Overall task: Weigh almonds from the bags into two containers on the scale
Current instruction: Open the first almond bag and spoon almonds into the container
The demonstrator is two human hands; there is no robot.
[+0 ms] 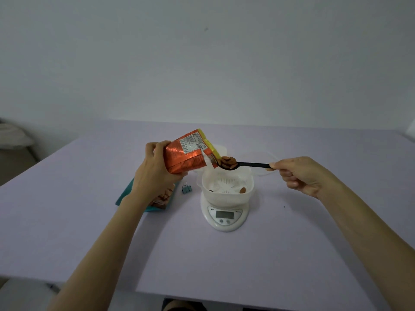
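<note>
My left hand (155, 167) grips an orange foil almond bag (186, 153), tilted with its mouth to the right. My right hand (301, 173) pinches the handle of a black spoon (251, 164); its bowl is heaped with almonds (228, 162) at the bag's mouth, above a white perforated container (226, 187). That container stands on a white digital scale (224, 215) and holds a couple of almonds (242, 190).
A teal almond bag (157, 198) lies flat on the lilac table (89, 221), partly under my left arm. A small blue binder clip (186, 188) sits beside it. Another white container (221, 150) shows behind the orange bag. A clear lid-like piece (267, 173) lies behind the scale.
</note>
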